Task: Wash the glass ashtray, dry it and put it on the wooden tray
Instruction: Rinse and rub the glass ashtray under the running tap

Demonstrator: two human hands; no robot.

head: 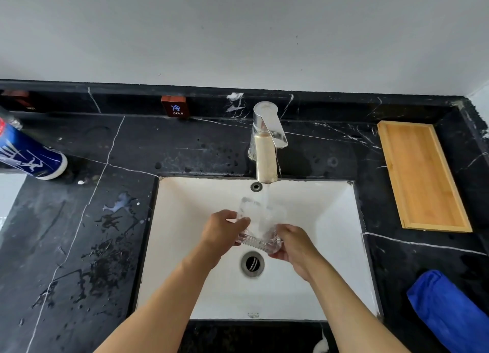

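Black marble counter point(185, 146) w/ white veins, wet in patches, white sink point(333, 220) set in its front-middle. Faucet point(266, 146) at sink's back edge runs water onto glass ashtray point(258, 229), held over the basin above the drain point(252, 264). Left hand point(225, 233) grip closed on ashtray's left side, right hand point(293, 242) grip closed on its right corner. Wooden tray point(420, 175) lies at counter's right edge, well apart. Blue cloth point(447, 307) at front-right corner. Blue spray can point(29, 151) lies at left edge. "COLD" tag point(174, 107) on back ledge.
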